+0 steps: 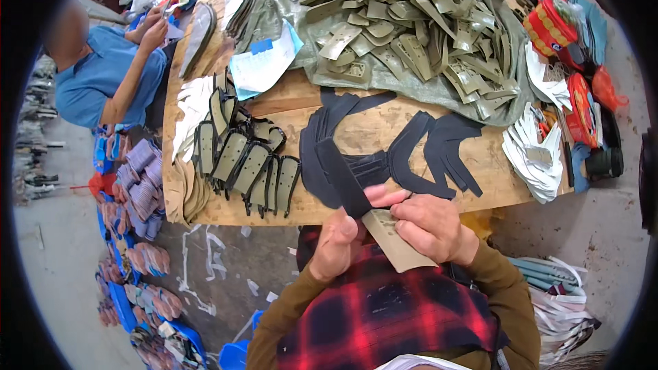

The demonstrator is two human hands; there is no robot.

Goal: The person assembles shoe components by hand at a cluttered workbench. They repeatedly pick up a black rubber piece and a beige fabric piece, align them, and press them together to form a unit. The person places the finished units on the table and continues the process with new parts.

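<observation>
My left hand point(337, 241) and my right hand point(428, 225) are together at the near edge of a wooden table point(370, 130). Between them they pinch a black curved fabric strip point(343, 178) laid against a tan flat shoe piece point(397, 241). The strip runs up and left from my fingers. Just beyond my hands lie fanned stacks of black curved pieces point(439, 147). A row of olive pieces edged in black point(247, 164) lies to the left of them.
A big heap of olive cut pieces point(411, 20) on a grey-green sack fills the far table. White cut pieces point(534, 151) and red bundles point(555, 24) lie at the right. A person in a blue shirt point(103, 75) works at the far left. Coloured bundles point(137, 185) cover the floor left.
</observation>
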